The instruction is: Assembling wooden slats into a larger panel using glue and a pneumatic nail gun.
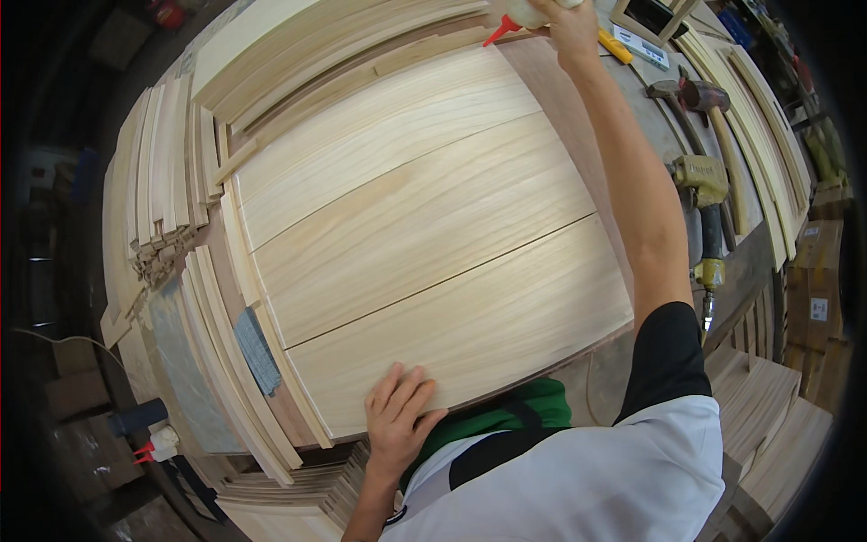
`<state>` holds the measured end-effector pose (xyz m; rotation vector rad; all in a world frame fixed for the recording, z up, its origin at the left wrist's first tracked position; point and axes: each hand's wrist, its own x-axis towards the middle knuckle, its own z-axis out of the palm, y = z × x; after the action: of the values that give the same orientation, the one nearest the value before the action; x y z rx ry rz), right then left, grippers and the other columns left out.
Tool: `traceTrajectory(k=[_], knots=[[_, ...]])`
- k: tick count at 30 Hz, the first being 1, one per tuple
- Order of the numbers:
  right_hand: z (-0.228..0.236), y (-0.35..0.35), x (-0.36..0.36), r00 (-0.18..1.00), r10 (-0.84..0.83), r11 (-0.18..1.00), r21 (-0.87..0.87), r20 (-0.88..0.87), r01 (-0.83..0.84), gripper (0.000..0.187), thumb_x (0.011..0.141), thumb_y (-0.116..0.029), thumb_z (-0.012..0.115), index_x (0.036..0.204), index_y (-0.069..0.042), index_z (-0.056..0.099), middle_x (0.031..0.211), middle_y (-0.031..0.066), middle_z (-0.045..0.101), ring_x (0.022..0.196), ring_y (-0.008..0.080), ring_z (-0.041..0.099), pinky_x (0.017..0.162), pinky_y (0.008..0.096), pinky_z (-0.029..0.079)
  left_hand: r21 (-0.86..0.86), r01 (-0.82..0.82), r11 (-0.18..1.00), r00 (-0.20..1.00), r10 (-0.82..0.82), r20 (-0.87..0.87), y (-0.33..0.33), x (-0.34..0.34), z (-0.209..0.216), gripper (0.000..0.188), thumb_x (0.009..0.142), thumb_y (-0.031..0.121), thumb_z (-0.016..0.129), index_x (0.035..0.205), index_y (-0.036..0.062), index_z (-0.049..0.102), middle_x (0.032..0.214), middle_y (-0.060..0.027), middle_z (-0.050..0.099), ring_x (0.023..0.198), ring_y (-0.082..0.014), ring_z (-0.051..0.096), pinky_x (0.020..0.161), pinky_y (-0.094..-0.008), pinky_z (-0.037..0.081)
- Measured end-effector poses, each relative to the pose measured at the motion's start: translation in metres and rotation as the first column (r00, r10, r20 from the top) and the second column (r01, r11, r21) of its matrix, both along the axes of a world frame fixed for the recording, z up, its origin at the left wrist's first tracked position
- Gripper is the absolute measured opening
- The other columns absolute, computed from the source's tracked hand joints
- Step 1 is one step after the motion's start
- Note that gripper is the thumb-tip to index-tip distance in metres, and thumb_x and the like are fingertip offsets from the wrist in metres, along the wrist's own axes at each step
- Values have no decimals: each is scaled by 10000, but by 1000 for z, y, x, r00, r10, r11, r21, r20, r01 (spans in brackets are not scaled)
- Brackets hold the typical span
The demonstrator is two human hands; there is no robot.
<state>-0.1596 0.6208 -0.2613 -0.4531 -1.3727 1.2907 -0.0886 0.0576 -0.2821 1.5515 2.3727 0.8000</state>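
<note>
Aslant lengthwise, white bottle [521,12] tight in right grip [573,29], red nozzle [501,31] down-left toward panel [424,239], left grip [397,415] unclenched.

- Wooden panel [424,230]: pale cream, tan grain, dark seam lines.
- Glue bottle [531,13], panel's far right corner: whitish, red nozzle [501,32].
- Pneumatic nailer [711,226], right of panel: olive-yellow and black.
- Fastener strips [257,352], left of panel: blue-grey.

Raised lettering [704,169] stands on the yellow-and-black metal air tool [712,230]. Print on the white rectangular label [819,309] of the brown cardboard box [802,298] cannot be read.
</note>
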Motion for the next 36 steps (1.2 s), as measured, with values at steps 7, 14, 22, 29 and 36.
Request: traceTrajectory(k=[7,14,22,29,36], knots=[[-16,14,-7,985,-61,998,5,-160,63,347,780,-10,721,1096,16,581,1011,92,661,903,181,646,769,314,542,8,-10,1000,1000,10,0,0,1,0,502,641,198,834,1099,63,682,1267,-104,612,1273,-330,483,1013,-439,372],[-10,4,6,980,-190,981,-37,56,193,300,786,-16,709,1064,36,611,982,103,664,846,176,650,731,306,542,11,-4,1000,1000,4,-15,0,1,-1,506,648,208,829,1104,50,678,1269,-110,611,1272,-334,484,1014,-440,371],[-1,-4,9,999,14,978,-208,-33,-21,283,789,17,666,1067,40,614,947,106,668,757,193,668,652,322,577,24,-6,1000,1000,7,-9,-2,1,-1,491,667,209,819,1110,52,676,1272,-112,611,1274,-335,483,1018,-445,368],[-15,15,22,996,-83,989,-126,-20,80,315,778,26,673,1085,52,606,952,117,667,777,213,671,656,326,580,24,5,1000,1000,-4,-5,0,3,-1,495,668,208,820,1113,50,672,1275,-110,609,1273,-338,481,1015,-449,368],[7,-26,50,980,-122,980,-137,159,145,306,794,-23,679,1087,33,613,932,115,671,751,197,670,587,317,565,38,-5,999,1000,6,-25,-1,2,-2,481,691,221,808,1120,52,668,1276,-98,608,1273,-325,481,1009,-445,365]])
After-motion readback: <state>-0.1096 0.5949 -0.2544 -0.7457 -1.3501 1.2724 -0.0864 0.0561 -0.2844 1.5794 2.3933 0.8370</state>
